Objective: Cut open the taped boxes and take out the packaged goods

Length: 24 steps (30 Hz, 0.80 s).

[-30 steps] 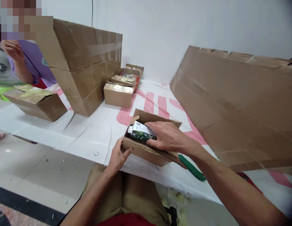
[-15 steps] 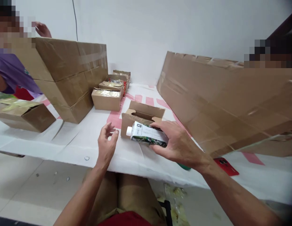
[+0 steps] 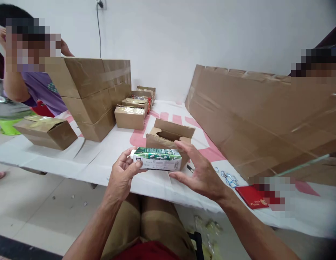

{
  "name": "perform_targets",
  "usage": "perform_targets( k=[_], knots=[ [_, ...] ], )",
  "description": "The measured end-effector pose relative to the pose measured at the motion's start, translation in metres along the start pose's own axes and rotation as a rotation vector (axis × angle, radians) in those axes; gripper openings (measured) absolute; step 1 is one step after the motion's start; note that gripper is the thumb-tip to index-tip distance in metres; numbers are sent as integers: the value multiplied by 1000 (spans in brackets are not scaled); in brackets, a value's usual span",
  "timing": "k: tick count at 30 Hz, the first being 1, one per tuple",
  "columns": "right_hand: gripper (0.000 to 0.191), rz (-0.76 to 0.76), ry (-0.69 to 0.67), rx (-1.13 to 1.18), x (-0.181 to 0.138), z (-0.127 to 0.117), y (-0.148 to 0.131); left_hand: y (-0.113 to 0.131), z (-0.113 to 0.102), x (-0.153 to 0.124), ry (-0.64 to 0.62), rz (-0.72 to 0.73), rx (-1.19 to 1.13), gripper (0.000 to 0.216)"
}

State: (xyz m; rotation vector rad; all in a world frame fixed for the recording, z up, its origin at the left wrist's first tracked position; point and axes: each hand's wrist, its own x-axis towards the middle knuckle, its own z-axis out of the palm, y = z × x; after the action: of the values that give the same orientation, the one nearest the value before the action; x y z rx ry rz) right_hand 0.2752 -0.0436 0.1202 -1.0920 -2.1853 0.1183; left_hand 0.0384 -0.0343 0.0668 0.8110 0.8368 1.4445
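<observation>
A green and white drink carton [image 3: 159, 160] with a white cap lies sideways in the air above the table's front part. My left hand [image 3: 124, 173] grips its cap end, thumb on the near face and fingers behind. My right hand [image 3: 200, 171] is open at the carton's other end, thumb and fingers spread apart; whether a fingertip still touches it I cannot tell. Just behind the carton stands an open cardboard box [image 3: 172, 133] with its flap raised. The carton partly hides this box's front.
Stacked cardboard boxes [image 3: 92, 97] rise on the left, with several small boxes [image 3: 130, 117] beside them. A large cardboard panel [image 3: 260, 122] stands on the right. A red booklet [image 3: 250, 196] lies near the right edge. A person in purple [image 3: 39, 86] sits at left.
My left hand has taken hold of the carton's cap end, and my right hand has opened at the other end. The carton has turned, showing its green side upward. The view has shifted.
</observation>
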Motion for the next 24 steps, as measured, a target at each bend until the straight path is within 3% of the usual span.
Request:
perform_targets(
  k=[3, 9, 13, 19, 21, 24],
  knots=[
    [56, 135, 47, 143, -5, 2, 0, 3, -1, -1, -46, 66, 22, 83],
    [60, 142, 280, 245, 11, -1, -4, 21, 12, 18, -155, 344, 80, 62],
    [62, 133, 338, 259, 64, -23, 19, 51, 40, 83, -306, 450, 116, 64],
    [59, 122, 402, 354, 173, -40, 106, 82, 101, 222, -352, 363, 86, 64],
    [59, 119, 417, 387, 189, -41, 125, 85, 113, 244, -350, 353, 84, 64],
    [58, 85, 427, 392, 188, -40, 131, 85, 115, 246, -371, 369, 71, 63]
  ],
)
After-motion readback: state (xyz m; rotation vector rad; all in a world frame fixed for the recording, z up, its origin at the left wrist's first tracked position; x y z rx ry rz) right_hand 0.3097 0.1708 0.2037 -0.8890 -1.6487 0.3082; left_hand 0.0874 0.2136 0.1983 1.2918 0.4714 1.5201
